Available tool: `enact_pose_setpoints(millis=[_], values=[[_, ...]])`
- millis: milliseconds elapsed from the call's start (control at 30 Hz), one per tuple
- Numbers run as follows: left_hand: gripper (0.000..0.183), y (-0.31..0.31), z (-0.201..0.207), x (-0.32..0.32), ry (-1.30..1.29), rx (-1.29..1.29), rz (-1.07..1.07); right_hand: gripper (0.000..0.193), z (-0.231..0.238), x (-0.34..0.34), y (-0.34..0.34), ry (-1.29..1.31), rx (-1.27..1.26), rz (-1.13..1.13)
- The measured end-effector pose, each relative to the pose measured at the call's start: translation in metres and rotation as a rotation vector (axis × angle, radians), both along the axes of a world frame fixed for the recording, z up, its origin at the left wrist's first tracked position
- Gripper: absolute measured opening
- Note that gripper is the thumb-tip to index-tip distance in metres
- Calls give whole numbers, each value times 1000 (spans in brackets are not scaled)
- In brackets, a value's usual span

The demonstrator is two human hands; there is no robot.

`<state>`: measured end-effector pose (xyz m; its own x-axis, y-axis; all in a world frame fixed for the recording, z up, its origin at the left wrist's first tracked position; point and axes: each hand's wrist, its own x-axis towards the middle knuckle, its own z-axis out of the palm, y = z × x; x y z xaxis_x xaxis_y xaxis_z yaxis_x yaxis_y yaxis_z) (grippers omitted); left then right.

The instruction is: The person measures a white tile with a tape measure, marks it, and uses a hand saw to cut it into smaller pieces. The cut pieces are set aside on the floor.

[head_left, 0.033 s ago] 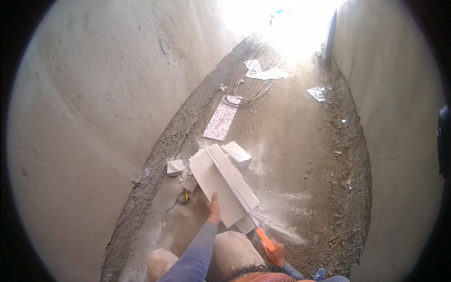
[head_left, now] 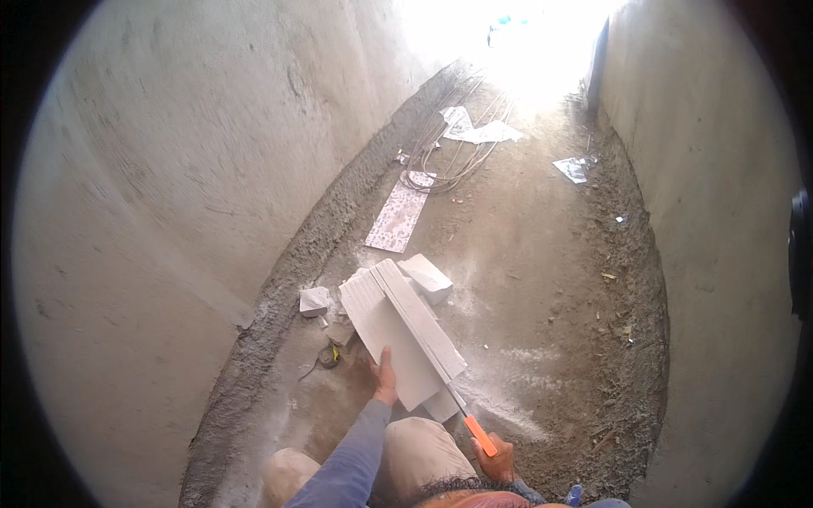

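Head view shows me a narrow concrete passage where my left hand (head_left: 386, 378) presses flat, fingers spread, on a white tile (head_left: 385, 326) lying on the dusty floor (head_left: 542, 279). My right hand (head_left: 498, 461) is closed around the orange handle of a cutter (head_left: 464, 416) whose blade runs along a straightedge strip (head_left: 421, 317) atop the tile. A patterned tile (head_left: 398, 218) lies farther off.

- The person is wearing a long blue-grey sleeve (head_left: 351, 457) that is covering the left forearm down to the wrist.
- The left hand (head_left: 386, 381) is showing bare, with no glove.
- Light tan trousers (head_left: 406, 461) are covering the knees.
- The right hand (head_left: 498, 461) is also showing bare; an orange-red garment edge (head_left: 483, 499) is showing at the lower rim.
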<state>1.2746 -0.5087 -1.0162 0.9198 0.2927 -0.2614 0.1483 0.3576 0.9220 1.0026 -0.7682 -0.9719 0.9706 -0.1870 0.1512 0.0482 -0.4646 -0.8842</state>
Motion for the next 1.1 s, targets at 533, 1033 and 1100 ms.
enact_pose_setpoints(millis=[533, 1033, 1100], values=[[80, 23, -29, -2, 59, 306, 22, 24, 8, 62, 41, 90, -5, -55], [79, 0, -6, -15, 39, 363, 37, 27, 1, 85, 30, 63, -189, 21], [79, -7, -2, 3, 18, 268, -2, 34, 17, 180, 62, -74, -65, -37]])
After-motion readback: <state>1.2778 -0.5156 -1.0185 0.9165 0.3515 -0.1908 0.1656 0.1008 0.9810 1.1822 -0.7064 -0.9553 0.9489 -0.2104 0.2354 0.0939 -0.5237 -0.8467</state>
